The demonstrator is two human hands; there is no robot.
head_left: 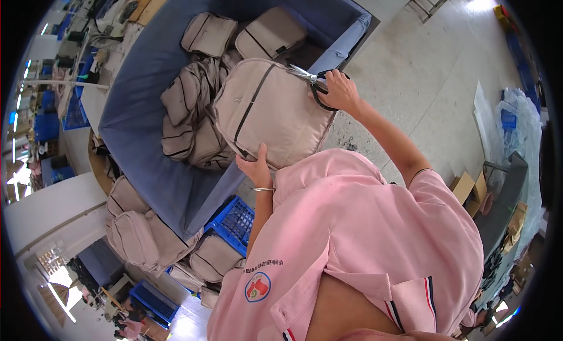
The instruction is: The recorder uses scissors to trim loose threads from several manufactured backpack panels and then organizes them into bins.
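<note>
Beige backpack: held up across the near edge of the bin, its front panel upward, a dark strip running across that panel; its left part covers some of the bags below.
Left hand: pinching the backpack's lower-left corner, thumb on top of the fabric; a metal bracelet circles the wrist.
Right hand: fingers curled round the scissors' dark handles at the backpack's right edge; whether it also pinches the fabric, I cannot tell.
Scissors: silver blades pointing left, at the backpack's upper-right edge.
Blue padded bin: spreads out beyond the backpack, its soft walls standing above the contents.
Bags in the bin: a jumbled heap left of the held backpack; two more, one boxy bag and one flatter bag, toward the far edge.
Outside the bin's near-left corner: stacked beige bags, another beige bag and a blue plastic crate.
In the way: the left forearm passes in front of the crate's right side; the pink shirt hides much of the nearer floor.
Right side: grey concrete floor, an opened cardboard box, clear plastic sheeting.
</note>
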